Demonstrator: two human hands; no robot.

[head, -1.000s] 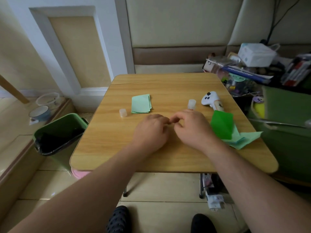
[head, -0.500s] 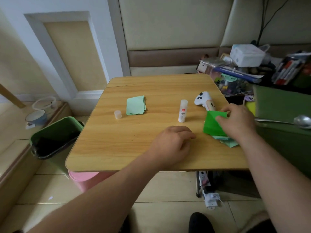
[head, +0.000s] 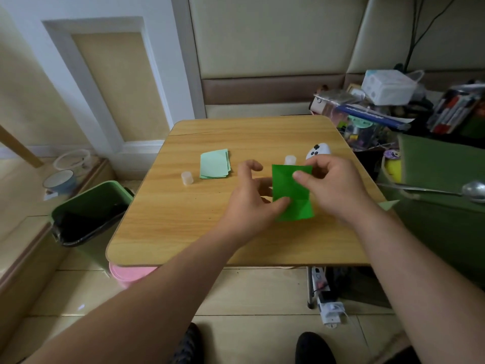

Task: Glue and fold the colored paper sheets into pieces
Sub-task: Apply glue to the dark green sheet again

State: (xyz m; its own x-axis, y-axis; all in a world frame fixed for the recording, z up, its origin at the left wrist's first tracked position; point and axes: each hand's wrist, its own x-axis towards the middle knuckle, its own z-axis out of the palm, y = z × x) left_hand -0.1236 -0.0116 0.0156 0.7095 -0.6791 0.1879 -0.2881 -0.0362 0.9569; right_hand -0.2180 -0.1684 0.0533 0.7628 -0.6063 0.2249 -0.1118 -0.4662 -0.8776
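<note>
A dark green paper sheet (head: pixel 291 195), creased, is held upright above the middle of the wooden table (head: pixel 183 227). My right hand (head: pixel 333 187) pinches its upper right part between thumb and fingers. My left hand (head: pixel 249 203) grips its lower left edge with the thumb, index finger raised. The glue stick (head: pixel 290 160) stands behind the sheet, only its top showing. Its clear cap (head: pixel 187 178) stands to the left, next to a pile of folded light green pieces (head: pixel 214 164).
A white game controller (head: pixel 319 151) lies behind my right hand. A light green paper corner (head: pixel 388 204) pokes out at the table's right edge. A green bin (head: pixel 89 214) stands left of the table, a cluttered shelf (head: pixel 393 111) and a green box (head: pixel 441 179) to the right.
My right hand has carried the dark green sheet from the pile at the right edge to the table's middle. My left hand has risen and taken hold of its lower edge.
</note>
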